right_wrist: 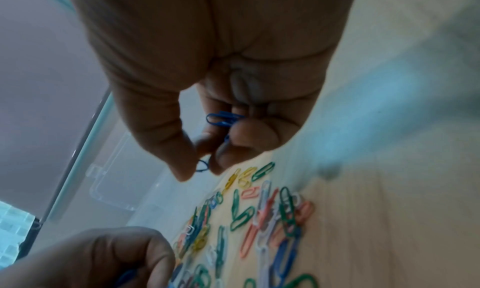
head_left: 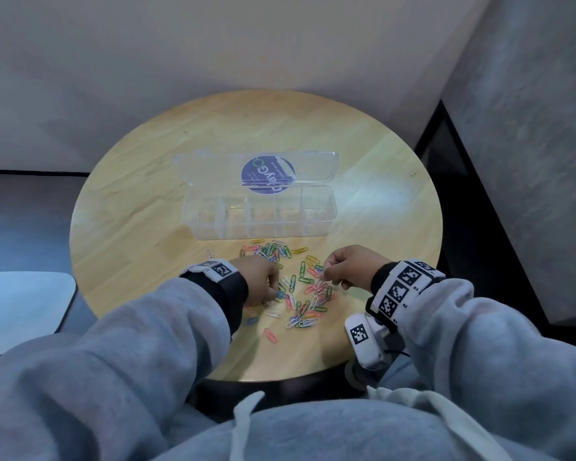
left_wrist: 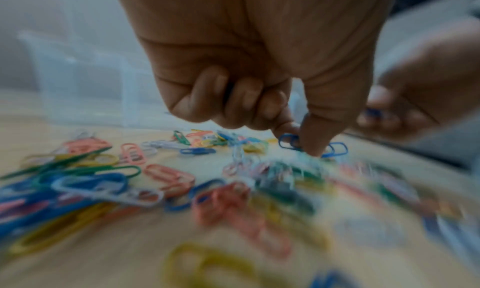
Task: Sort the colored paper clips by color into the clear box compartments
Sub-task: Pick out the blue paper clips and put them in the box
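Blue paper clips (right_wrist: 224, 118) sit bunched in the right hand (head_left: 350, 266), pinched by its curled fingers just above the pile. More paper clips (head_left: 296, 287) in blue, green, pink, yellow and white lie spread on the round wooden table (head_left: 140, 211), between the two hands. The left hand (head_left: 258, 281) reaches down and pinches another blue clip (left_wrist: 289, 141) with thumb and first finger. To do this well, I think each hand should lift only blue ones, shake off any that hang on, then drop them all in one part of the box. The clear box (head_left: 260, 211) stands open just past the pile, and its parts look empty. A round blue sticker (head_left: 267, 176) on the lid has writing, but it is too small to read.
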`<state>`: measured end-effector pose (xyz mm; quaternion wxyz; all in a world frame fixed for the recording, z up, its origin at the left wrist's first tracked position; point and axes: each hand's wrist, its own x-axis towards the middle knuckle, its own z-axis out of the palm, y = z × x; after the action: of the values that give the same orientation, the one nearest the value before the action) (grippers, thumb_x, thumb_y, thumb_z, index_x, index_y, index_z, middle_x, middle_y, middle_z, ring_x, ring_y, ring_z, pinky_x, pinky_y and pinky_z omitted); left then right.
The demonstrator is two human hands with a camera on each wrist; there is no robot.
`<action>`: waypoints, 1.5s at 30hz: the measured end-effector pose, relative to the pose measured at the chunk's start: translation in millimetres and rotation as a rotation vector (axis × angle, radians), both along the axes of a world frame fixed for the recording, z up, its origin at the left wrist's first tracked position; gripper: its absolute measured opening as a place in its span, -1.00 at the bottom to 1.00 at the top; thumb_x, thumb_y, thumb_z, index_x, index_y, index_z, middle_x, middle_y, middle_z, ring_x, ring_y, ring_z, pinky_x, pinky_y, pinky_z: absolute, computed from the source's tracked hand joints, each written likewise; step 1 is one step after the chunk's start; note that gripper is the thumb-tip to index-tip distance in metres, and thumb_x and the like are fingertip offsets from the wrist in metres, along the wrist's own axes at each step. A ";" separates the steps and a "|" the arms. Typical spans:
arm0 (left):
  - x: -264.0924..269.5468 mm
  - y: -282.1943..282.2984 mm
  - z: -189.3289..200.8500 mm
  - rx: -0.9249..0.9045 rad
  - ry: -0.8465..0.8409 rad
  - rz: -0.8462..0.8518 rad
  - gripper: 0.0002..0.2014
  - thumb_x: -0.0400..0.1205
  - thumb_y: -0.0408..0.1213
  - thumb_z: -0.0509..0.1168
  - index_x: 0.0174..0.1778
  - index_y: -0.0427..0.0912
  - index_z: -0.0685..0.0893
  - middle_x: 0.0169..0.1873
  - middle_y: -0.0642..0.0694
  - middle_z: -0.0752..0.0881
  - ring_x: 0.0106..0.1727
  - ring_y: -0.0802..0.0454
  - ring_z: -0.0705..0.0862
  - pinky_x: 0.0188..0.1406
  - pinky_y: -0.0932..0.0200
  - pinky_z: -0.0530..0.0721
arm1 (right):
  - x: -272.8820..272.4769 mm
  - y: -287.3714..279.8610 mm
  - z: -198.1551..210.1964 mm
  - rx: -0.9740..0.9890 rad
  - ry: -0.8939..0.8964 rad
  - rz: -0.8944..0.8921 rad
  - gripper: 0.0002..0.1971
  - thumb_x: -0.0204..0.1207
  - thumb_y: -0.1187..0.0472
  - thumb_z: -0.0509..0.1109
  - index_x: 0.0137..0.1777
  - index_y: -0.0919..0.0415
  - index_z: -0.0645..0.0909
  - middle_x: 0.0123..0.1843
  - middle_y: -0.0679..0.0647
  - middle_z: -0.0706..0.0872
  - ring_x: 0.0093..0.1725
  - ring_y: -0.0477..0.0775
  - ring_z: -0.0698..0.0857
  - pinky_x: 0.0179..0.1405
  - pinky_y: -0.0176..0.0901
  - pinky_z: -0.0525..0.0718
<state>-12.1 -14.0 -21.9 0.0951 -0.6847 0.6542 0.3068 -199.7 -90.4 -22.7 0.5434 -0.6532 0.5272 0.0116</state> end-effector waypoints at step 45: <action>-19.5 -114.7 57.0 0.078 1.277 0.989 -0.61 0.69 0.00 0.14 0.11 -0.30 0.54 -0.12 -0.16 0.47 -0.08 -0.02 0.53 0.06 0.18 0.58 | 33.8 -72.4 55.9 0.340 -0.613 -0.649 -0.77 0.56 0.53 -0.02 -0.17 0.35 0.44 -0.19 0.23 0.49 -0.27 0.12 0.53 -0.51 -0.33 0.67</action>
<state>-31.6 -128.7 35.1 -0.4198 -0.5836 0.1923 0.6680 -165.9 -162.9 33.2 0.7486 -0.3301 0.5100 -0.2656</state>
